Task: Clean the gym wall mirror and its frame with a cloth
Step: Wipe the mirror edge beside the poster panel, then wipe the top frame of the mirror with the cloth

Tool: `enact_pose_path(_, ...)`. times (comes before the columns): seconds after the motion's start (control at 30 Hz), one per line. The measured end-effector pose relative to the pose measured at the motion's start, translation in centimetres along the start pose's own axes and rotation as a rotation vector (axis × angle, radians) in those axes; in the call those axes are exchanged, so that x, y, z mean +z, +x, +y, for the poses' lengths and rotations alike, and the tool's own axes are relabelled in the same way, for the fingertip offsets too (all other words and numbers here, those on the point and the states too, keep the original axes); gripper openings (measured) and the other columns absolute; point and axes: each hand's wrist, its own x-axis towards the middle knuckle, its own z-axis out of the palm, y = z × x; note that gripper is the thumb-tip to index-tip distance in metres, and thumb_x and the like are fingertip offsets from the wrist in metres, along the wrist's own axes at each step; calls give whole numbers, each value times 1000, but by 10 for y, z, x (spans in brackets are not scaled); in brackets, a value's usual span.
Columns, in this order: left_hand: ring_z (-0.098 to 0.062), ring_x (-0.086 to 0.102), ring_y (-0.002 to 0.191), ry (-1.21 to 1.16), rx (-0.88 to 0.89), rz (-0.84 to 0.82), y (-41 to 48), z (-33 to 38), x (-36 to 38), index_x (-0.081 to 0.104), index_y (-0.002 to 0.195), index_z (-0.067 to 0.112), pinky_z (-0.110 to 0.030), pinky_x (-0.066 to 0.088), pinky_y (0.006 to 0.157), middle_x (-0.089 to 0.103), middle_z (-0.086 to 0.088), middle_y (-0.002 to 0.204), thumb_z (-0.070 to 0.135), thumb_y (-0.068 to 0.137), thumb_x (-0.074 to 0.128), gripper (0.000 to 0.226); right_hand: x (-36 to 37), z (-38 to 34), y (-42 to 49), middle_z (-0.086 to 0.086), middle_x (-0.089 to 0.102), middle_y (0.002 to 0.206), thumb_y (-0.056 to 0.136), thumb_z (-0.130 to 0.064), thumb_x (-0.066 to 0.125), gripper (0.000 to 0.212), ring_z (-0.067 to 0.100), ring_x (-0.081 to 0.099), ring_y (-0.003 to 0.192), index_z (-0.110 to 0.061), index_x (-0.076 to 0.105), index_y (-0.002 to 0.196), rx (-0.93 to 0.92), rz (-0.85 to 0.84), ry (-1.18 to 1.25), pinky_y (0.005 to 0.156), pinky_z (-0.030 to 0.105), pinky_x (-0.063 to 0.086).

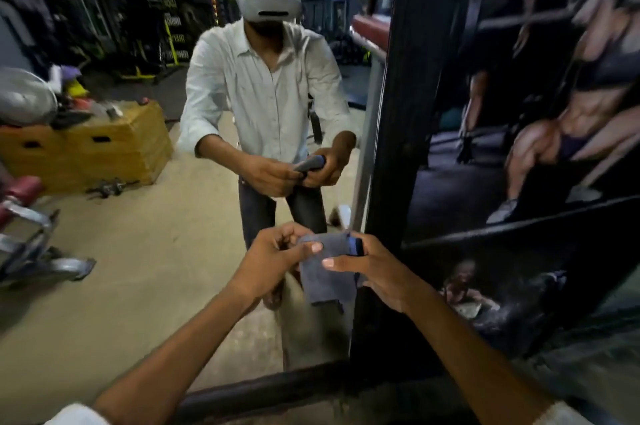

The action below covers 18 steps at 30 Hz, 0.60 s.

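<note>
Mirror glass: unobstructed face, left. Black frame: upright bar bounding it right; lower rail below. Poster wall: beyond, apparently flush.

At the left of my view a yellow wooden box stands on the pale concrete floor. Its top is cluttered, with a grey rounded thing, perhaps a ball, at its left end. A small dumbbell lies just before the box. Nearer me stands a red-padded gym machine. On my right is a dark poster of muscular figures.
</note>
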Motion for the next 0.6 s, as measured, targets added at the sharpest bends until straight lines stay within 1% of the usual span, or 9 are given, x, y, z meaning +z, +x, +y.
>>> enact_pose_path(0.1, -17, 68, 76, 58, 87, 0, 14, 98, -39, 76, 101, 6, -21, 55, 68, 75, -18, 88, 17, 94, 80, 14, -7, -107, -10, 2, 73, 116, 86, -16, 84, 37, 24, 68, 112, -22, 67, 119, -137, 42, -55, 104, 57, 54)
enact_pose_path(0.13, -20, 68, 77, 61, 116, 4, 17, 128, -50, 75, 103, 2, -22, 57, 68, 73, -25, 90, 16, 93, 81, 18, -11, -138, -13, 4, 75, 114, 85, -16, 85, 37, 27, 70, 111, -18, 68, 118, -190, 62, -56, 104, 60, 54)
enact_pose_path(0.2, -23, 68, 77, 59, 189, 29, 22, 187, -68, 74, 105, -2, -24, 58, 69, 71, -31, 92, 15, 92, 81, 22, -16, -199, -24, 9, 76, 119, 78, -26, 87, 55, 32, 71, 115, -14, 66, 128, -277, 89, -44, 104, 63, 53)
enact_pose_path(0.23, -23, 70, 79, 67, 226, 39, 25, 213, -75, 74, 105, -2, -26, 59, 70, 73, -29, 93, 15, 92, 81, 23, -18, -225, -31, 10, 75, 121, 79, -28, 88, 59, 32, 71, 116, -13, 65, 131, -320, 93, -53, 104, 62, 54)
enact_pose_path(0.27, -22, 71, 80, 82, 263, 48, 27, 237, -81, 74, 105, -1, -27, 59, 71, 75, -25, 94, 15, 92, 81, 22, -20, -249, -37, 10, 75, 122, 83, -25, 88, 56, 32, 71, 116, -13, 65, 132, -369, 84, -65, 105, 59, 54)
enact_pose_path(0.37, -18, 72, 82, 124, 374, 82, 33, 298, -96, 76, 103, 3, -29, 60, 74, 77, -20, 95, 17, 91, 83, 20, -23, -309, -57, 10, 77, 120, 93, -11, 79, 38, 27, 73, 115, -9, 69, 129, -494, 107, -118, 105, 49, 57)
enact_pose_path(0.47, -20, 73, 89, 197, 509, 128, 43, 350, -107, 78, 104, 18, -41, 61, 84, 76, -14, 98, 39, 88, 87, 28, -27, -360, -67, 4, 77, 122, 95, -8, 76, 35, 21, 71, 118, -13, 73, 129, -644, 190, -205, 109, 47, 54)
enact_pose_path(0.53, -19, 74, 99, 301, 600, 144, 49, 387, -114, 76, 110, 29, -45, 61, 90, 77, 0, 103, 58, 86, 80, 39, -32, -396, -76, -4, 78, 120, 96, -3, 72, 33, 13, 71, 118, -21, 76, 124, -744, 232, -267, 106, 36, 56)
enact_pose_path(0.6, -11, 73, 97, 411, 673, 148, 55, 423, -119, 72, 117, 33, -43, 60, 88, 77, 8, 105, 67, 89, 73, 44, -38, -433, -88, -17, 78, 111, 97, 1, 70, 38, 2, 71, 112, -33, 76, 112, -820, 264, -332, 96, 19, 54)
